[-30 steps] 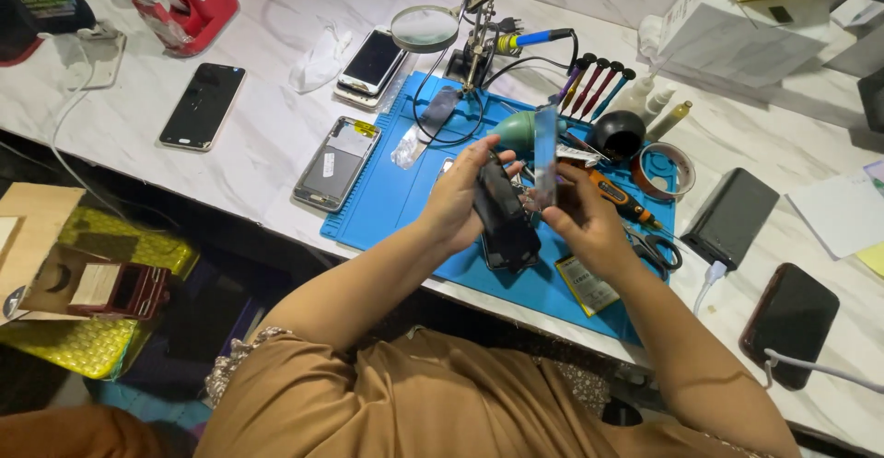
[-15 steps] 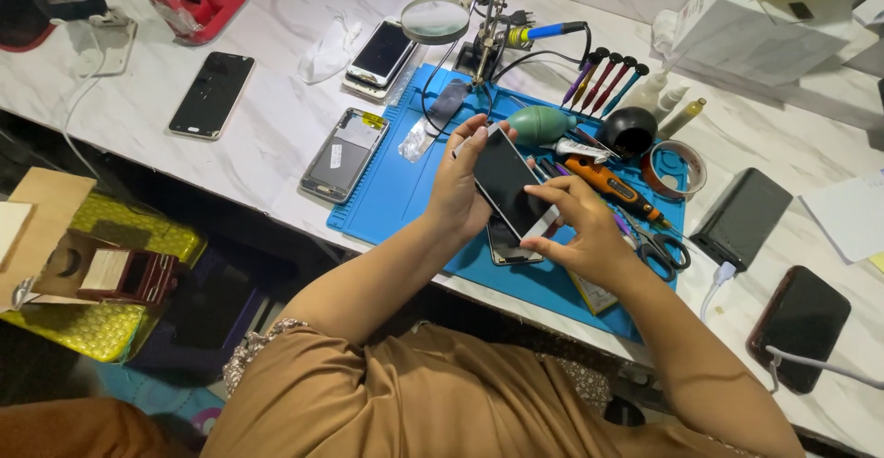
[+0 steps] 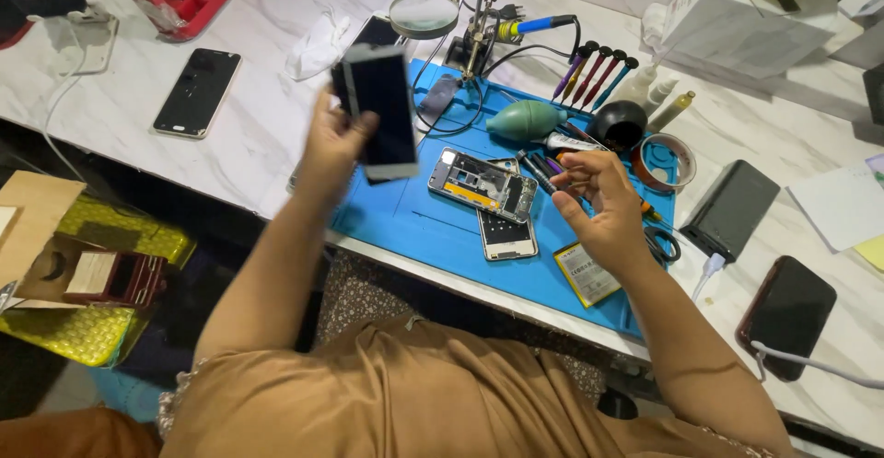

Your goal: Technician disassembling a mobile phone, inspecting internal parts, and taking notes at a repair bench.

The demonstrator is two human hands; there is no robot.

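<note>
The phone screen panel (image 3: 382,111), dark glass in a pale frame, is up in the air over the left edge of the blue work mat (image 3: 442,228), gripped along its left side by the left hand (image 3: 333,145), thumb on the front and fingers curled behind. Half a second ago both hands held the phone together over the middle of the mat; now the panel has swung out toward 10 o'clock and is blurred with motion.

The opened phone body (image 3: 483,184), its inner boards showing, now lies flat on the mat at about 4 o'clock from the panel. Just below it, at 6 o'clock, lies a pale back cover (image 3: 505,235). The right hand (image 3: 603,205) has let go and hangs over the mat at 3 o'clock from the body, fingers loosely curled, thumb and forefinger pinched together; whether anything small sits between them I cannot tell.

Below the right hand lies a flat battery (image 3: 587,276). At 12 o'clock from the body are a green rubber air blower (image 3: 525,119), a row of screwdrivers (image 3: 597,69), and a magnifier on a stand (image 3: 423,14). Off the mat, on the marble table (image 3: 258,108), a dark phone (image 3: 197,92) lies at 9 o'clock.
</note>
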